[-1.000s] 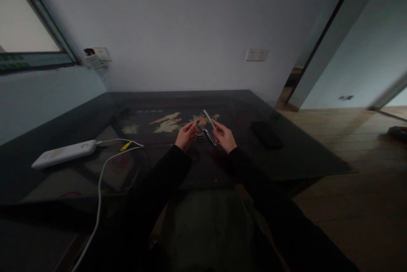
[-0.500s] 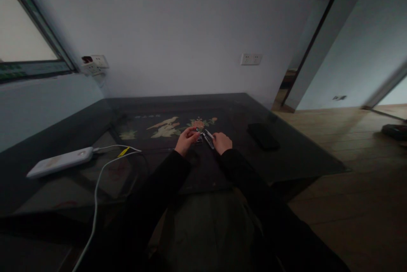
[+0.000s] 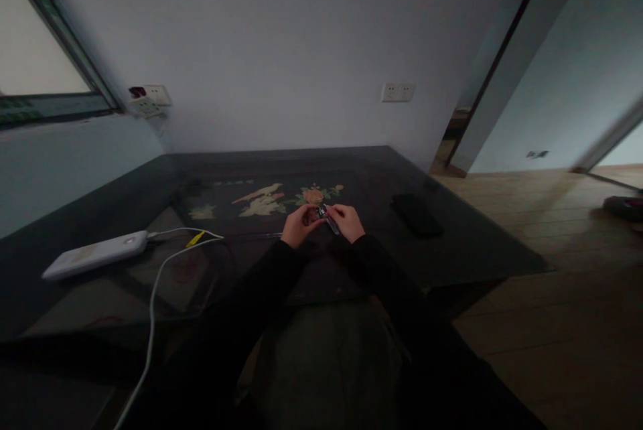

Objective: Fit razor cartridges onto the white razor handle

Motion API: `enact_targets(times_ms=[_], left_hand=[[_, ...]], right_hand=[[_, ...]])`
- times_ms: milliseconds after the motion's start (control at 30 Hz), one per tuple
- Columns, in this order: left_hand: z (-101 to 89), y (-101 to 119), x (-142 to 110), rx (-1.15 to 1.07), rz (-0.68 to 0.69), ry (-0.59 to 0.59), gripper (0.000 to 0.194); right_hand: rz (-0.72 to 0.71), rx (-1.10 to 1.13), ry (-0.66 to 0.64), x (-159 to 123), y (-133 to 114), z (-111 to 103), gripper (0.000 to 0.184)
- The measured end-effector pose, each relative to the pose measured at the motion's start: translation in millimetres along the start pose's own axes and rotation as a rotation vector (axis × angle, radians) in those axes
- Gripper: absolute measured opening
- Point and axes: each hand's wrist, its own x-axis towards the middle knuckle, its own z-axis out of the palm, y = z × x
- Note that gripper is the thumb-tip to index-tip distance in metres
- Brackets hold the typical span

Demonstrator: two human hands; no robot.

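Both hands meet at frame centre, just above the worktop (image 3: 482, 242). Left hand (image 3: 297, 226) and right hand (image 3: 347, 222) are curled in toward each other, fingertips nearly touching, pinching a small metal tool (image 3: 326, 218) between them.

Tool: slim, silvery, sits in the gap between the hands, closer to the right hand's fingers. Long axis runs diagonally, upper left to lower right in frame, its lower end tucked against the right hand. Too small and dark to tell what exactly it is, or whether the left hand grips the same piece or a separate small part.

Grip state: neither hand spread; both closed into a fingertip pinch. Right hand clearly on the tool; left hand's contact point can't be resolved.

Around:
- dark phone (image 3: 416, 214) flat on the worktop, right of the hands, apart from them
- white power bank (image 3: 95, 254) at left, well apart, with white cable (image 3: 155, 296) trailing to the lower edge of frame
- wall sockets (image 3: 398, 92) above centre
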Motion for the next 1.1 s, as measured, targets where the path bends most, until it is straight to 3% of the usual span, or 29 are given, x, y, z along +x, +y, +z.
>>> enact_targets(times_ms=[133, 500, 667, 833, 1100], left_hand=[[-1.7, 1, -4, 0.144, 0.078, 0.004, 0.038], [-4.2, 1, -3, 0.308, 0.176, -0.025, 0.033], [-6.1, 8, -5, 0.423, 0.293, -0.033, 0.026], [-6.4, 10, -7, 0.568, 0.470, -0.120, 0.027], [-8.4, 3, -5, 0.658, 0.653, -0.077, 0.017]], right_hand=[[0.053, 0.150, -0.108, -1, 5, 5, 0.050], [0.208, 0.394, -0.215, -2, 4, 2, 0.041], [0.300, 0.504, -0.272, -4, -1, -8, 0.039], [0.409, 0.611, -0.368, -6, -5, -14, 0.038], [0.535, 0.752, -0.517, -6, -6, -15, 0.028]])
